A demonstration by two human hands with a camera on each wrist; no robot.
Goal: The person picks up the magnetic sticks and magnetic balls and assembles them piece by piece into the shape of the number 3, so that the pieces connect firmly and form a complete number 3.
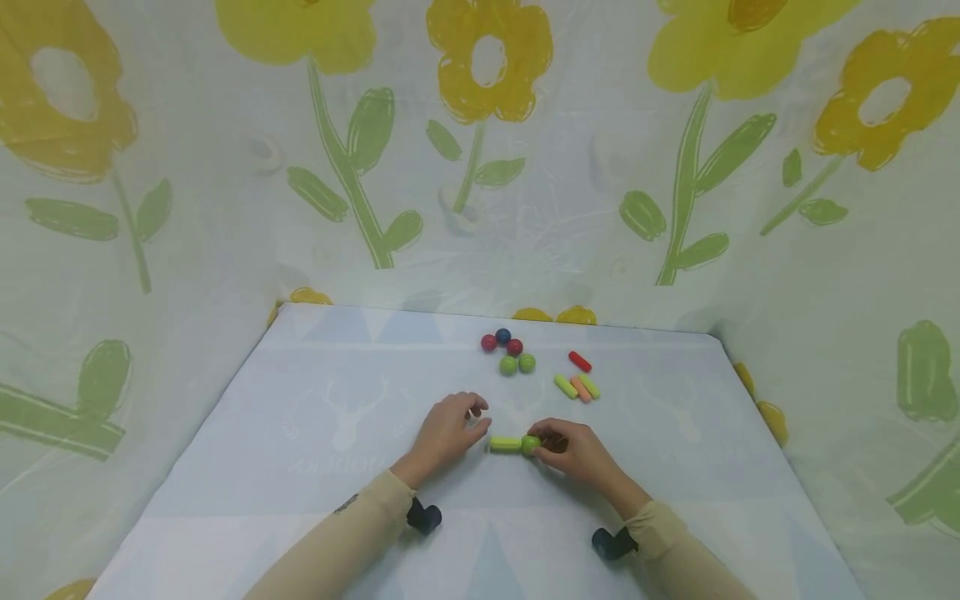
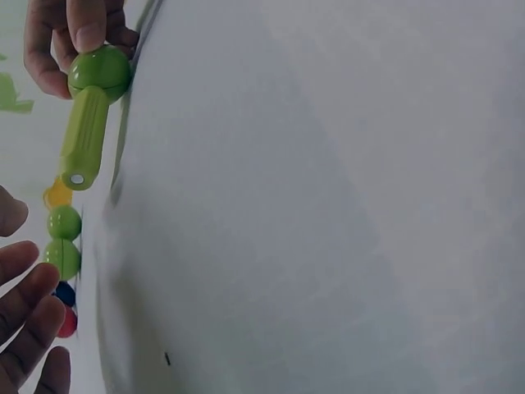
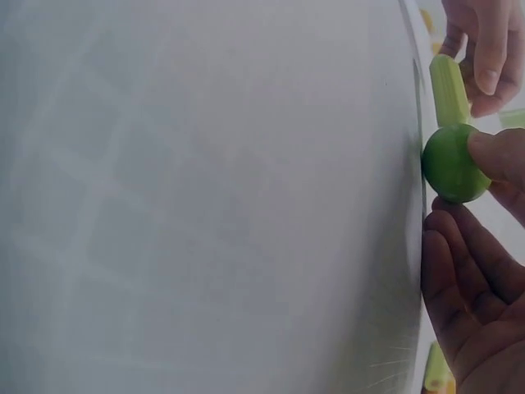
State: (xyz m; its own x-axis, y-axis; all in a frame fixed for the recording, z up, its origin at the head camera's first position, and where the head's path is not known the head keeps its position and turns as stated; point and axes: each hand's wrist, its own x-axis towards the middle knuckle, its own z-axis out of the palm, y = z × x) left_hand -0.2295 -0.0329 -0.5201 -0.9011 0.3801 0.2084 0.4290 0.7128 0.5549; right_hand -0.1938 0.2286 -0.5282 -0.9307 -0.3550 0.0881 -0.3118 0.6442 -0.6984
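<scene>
Between thumb and fingers, my right hand (image 1: 583, 454) pinches a green ball (image 1: 529, 445) low over the table. A ribbed yellow-green stick (image 1: 506, 445) joins the ball end-on and points toward my left hand (image 1: 448, 427). That hand holds nothing; its fingers are loosely bent, with the thumb close to the stick's free end. A pale round spot shows on this end of the stick (image 2: 84, 138) in the left wrist view. In the right wrist view the thumb presses one side of the green ball (image 3: 456, 164), fingertips below it.
Farther back lie two green balls (image 1: 517, 364), two red balls (image 1: 489, 342) and a blue ball (image 1: 503, 336). To their right are a red stick (image 1: 580, 361), an orange stick (image 1: 581, 389) and two yellow-green sticks (image 1: 566, 386). Flower-printed sheets (image 1: 570, 208) surround the table (image 1: 247, 450).
</scene>
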